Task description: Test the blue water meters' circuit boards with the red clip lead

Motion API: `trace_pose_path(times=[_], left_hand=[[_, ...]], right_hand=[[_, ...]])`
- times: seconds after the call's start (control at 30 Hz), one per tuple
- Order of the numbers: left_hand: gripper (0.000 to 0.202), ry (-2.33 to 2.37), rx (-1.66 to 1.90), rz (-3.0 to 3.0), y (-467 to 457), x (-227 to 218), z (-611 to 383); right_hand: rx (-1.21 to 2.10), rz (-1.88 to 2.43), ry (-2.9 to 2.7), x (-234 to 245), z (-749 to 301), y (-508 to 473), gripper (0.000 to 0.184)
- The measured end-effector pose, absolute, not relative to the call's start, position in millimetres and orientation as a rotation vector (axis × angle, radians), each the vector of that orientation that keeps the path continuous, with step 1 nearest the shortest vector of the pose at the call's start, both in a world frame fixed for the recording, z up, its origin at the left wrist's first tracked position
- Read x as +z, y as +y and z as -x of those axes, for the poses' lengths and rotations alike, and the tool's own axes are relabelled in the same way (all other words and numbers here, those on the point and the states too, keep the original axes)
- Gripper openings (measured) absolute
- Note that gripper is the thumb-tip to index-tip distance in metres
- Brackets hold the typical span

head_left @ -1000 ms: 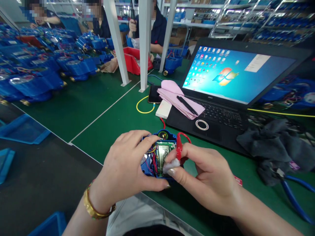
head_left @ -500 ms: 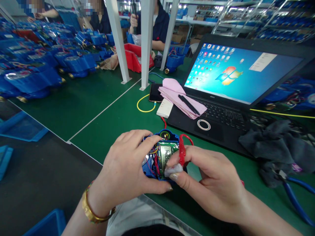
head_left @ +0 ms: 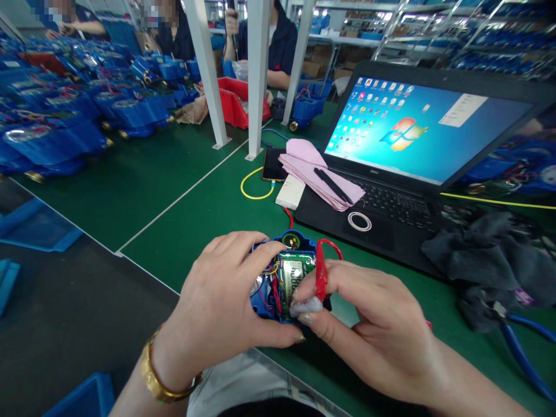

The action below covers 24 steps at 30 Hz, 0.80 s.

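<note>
My left hand (head_left: 226, 289) is wrapped around the left side of a blue meter housing (head_left: 263, 305), its thumb along the near edge. Inside the housing are a green circuit board with a lit LCD display (head_left: 292, 278), thin coloured wires and a round part at the far end. My right hand (head_left: 369, 324) pinches a whitish wrapped probe end (head_left: 306, 307) between thumb and fingers, against the board's near right part. A red taped cable (head_left: 321, 269) rises from this piece and loops behind the right fingers. What touches beneath the probe end is hidden.
A laptop (head_left: 408, 139) stands behind, with a pink cloth (head_left: 321, 174), a pen and a white ring on it. A phone (head_left: 273, 164) and white box (head_left: 290, 192) lie beside it. Dark cloth (head_left: 490, 249) and blue-handled pliers (head_left: 525, 353) are right; blue meters (head_left: 56, 139) crowd the left.
Both hands keep nearly the same hold, and the probe end stays against the board. In the background a co-worker's hand with a dark tool has moved up.
</note>
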<state>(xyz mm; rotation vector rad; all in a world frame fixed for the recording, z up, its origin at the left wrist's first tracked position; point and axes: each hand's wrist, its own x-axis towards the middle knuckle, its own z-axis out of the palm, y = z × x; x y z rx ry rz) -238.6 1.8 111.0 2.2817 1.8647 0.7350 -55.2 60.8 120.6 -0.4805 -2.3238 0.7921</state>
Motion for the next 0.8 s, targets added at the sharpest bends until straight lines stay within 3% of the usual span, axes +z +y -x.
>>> trace_pose_path(times=[0.8], left_hand=[[0.064, 1.858, 0.744, -2.241, 1.9, 111.4, 238.2]], right_hand=[[0.805, 0.398, -2.325, 119.0, 59.3, 57.3, 0.013]])
